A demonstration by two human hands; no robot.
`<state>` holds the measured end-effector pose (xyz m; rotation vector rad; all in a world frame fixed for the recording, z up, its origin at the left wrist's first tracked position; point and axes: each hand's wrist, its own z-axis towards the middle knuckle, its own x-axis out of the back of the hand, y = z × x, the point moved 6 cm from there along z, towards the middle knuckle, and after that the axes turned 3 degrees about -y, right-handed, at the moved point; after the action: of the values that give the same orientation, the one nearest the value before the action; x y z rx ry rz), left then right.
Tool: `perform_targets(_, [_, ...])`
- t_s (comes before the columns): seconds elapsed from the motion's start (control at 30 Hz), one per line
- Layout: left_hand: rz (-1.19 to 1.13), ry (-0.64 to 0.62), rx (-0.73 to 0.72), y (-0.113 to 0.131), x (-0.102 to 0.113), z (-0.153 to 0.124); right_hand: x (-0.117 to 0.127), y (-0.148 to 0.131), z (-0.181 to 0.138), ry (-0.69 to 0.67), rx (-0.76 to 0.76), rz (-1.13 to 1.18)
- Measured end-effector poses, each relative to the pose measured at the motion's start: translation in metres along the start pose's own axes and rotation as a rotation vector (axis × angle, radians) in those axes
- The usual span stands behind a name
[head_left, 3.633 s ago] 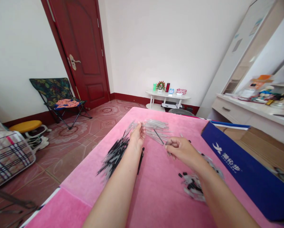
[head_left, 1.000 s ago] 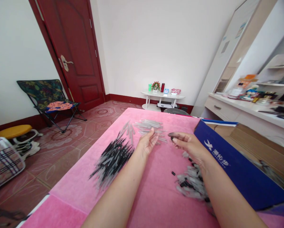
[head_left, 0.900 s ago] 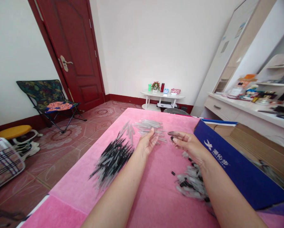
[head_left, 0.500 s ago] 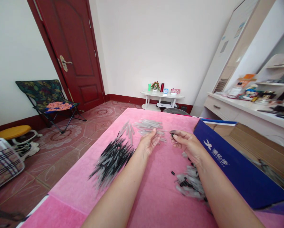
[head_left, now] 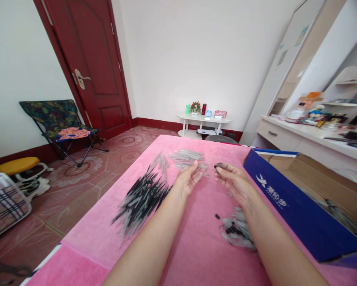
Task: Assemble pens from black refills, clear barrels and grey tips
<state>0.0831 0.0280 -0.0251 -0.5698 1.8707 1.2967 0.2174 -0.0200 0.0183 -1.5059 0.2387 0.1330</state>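
Observation:
My left hand is closed, thumb against fingers, on what looks like a thin clear pen barrel pointing right; its outline is faint against the barrels behind. Opposite, my right hand pinches a small black piece between thumb and forefinger; its exact kind is too small to tell. A small gap separates the two hands. Beyond my left hand lies a pile of clear pen barrels. Black-and-clear pen refills are heaped by my left forearm. Beside my right forearm is a heap of clear and black pen caps.
A blue cardboard box with grey pieces inside stands open at the right of the pink-covered table. One black bit lies apart near the caps. Farther off are a folding chair, a white side table and a dresser.
My right hand has shifted very slightly, and the black piece has turned a little in its fingers. My left hand stays almost in place, and the piles look unchanged.

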Motion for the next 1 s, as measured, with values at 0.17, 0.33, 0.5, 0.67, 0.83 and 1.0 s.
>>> perform_targets(0.17, [0.022,-0.006,-0.027,0.0019,-0.0016,-0.0022,-0.0047,0.0014,0.0009,-0.006,0.037,-0.101])
perform_targets(0.33, [0.037,0.013,-0.052,0.0032,-0.0017,-0.0035,-0.0091,-0.0034,0.0005,0.018,0.132,-0.249])
perform_targets(0.5, [0.045,0.027,-0.067,0.0043,-0.0007,-0.0038,-0.01,-0.0052,0.0011,0.025,0.156,-0.302])
perform_targets(0.67, [0.057,0.024,-0.079,0.0038,0.0002,-0.0026,-0.0096,-0.0029,0.0029,0.023,0.179,-0.316])
perform_targets(0.83, [0.08,0.008,-0.113,0.0032,0.0006,-0.0012,-0.0061,0.0006,0.0059,0.039,0.187,-0.326])
perform_targets(1.0, [0.078,-0.048,-0.175,0.0032,-0.001,0.0003,-0.0022,0.0007,0.0058,0.092,0.21,-0.342])
